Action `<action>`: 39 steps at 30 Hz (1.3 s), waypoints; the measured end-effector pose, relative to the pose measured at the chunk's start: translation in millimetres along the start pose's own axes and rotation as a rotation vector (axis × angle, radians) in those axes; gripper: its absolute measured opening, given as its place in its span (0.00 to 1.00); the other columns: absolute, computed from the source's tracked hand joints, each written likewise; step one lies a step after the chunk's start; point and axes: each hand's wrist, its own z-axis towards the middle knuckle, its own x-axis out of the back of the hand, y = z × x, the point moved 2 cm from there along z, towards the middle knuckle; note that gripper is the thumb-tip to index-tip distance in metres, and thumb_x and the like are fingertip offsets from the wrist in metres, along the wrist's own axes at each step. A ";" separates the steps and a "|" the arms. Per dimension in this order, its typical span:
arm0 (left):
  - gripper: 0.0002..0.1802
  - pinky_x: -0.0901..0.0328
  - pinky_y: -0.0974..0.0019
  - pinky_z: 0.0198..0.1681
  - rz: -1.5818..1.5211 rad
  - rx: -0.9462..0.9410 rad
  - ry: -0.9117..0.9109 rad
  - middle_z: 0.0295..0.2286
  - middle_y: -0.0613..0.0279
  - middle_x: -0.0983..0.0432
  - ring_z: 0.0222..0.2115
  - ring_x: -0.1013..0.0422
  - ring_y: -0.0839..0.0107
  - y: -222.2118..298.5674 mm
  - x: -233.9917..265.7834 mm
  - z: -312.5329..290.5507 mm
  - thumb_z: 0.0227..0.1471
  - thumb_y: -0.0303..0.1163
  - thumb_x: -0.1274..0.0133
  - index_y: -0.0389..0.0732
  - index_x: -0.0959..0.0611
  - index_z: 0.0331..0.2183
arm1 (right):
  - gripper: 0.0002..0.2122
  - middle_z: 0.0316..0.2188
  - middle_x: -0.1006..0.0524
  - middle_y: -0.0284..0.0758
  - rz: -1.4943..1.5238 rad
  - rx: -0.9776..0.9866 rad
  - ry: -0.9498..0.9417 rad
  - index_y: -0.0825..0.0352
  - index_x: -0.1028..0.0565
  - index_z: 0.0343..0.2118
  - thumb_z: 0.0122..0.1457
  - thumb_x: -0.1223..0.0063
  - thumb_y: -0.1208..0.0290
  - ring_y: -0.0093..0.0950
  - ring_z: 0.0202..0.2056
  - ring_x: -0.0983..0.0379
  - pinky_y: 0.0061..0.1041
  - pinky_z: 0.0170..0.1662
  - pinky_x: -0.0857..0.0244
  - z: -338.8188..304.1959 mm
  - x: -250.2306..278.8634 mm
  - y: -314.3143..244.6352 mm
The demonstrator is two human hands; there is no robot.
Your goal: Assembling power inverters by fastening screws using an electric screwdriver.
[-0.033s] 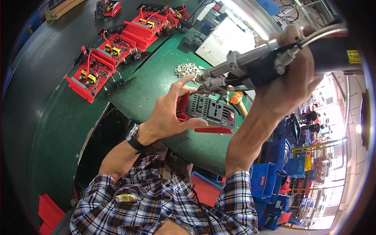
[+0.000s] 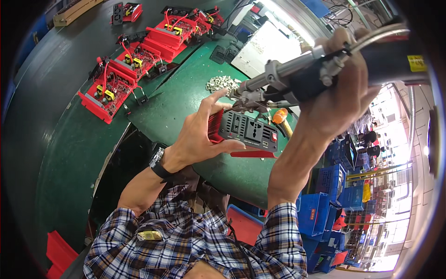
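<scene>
A red metal power inverter with a black end panel (image 2: 253,131), bearing sockets, vents and a red switch, is tilted over the green bench. My left hand (image 2: 197,135) closes around its left end, thumb along the lower edge and index finger stretched toward the tool's nose. Wrapped round a thick black and silver powered screwdriver (image 2: 297,79) with a hose is my right hand (image 2: 341,102). The tool's metal nose lies at the panel's upper edge; whether its tip touches is hidden. Just beyond the nose lies a heap of small pale metal pieces (image 2: 222,83).
Opened red inverter casings with circuit boards (image 2: 134,60) line the dark surface at far left. An orange-headed mallet (image 2: 280,115) lies right of the inverter. Black panels (image 2: 218,54) rest near a white box (image 2: 262,49). Blue crates (image 2: 313,214) stand at right.
My right hand and the rear of the screwdriver have shifted slightly left. The inverter and my left hand are nearly unmoved.
</scene>
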 end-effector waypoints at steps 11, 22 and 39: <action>0.34 0.28 0.62 0.45 -0.040 -0.051 -0.012 0.37 0.56 0.19 0.37 0.22 0.65 -3.7 -19.0 -11.4 0.44 0.40 0.29 0.33 0.22 0.50 | 0.10 0.28 0.23 0.43 -1.295 0.290 0.181 0.71 0.25 0.41 0.68 0.48 0.67 0.40 0.28 0.28 0.35 0.30 0.34 -0.4 174.0 29.1; 0.26 0.24 0.42 0.45 -0.175 -1.073 -0.607 0.40 0.41 0.19 0.41 0.20 0.43 111.5 -166.0 3.3 0.50 0.36 0.33 0.29 0.23 0.44 | 0.24 0.40 0.16 0.40 0.766 -1.073 1.098 0.65 0.25 0.55 0.69 0.60 0.51 0.34 0.36 0.19 0.34 0.36 0.27 -333.9 198.3 -156.4; 0.55 0.64 0.39 0.72 0.232 -0.615 -1.522 0.68 0.40 0.50 0.70 0.56 0.43 39.6 -429.5 -108.6 0.43 0.49 0.33 0.45 0.38 0.68 | 0.19 0.24 0.20 0.39 -1.261 -1.039 1.265 0.72 0.26 0.36 0.71 0.56 0.56 0.29 0.17 0.23 0.29 0.23 0.29 -544.8 631.1 -219.2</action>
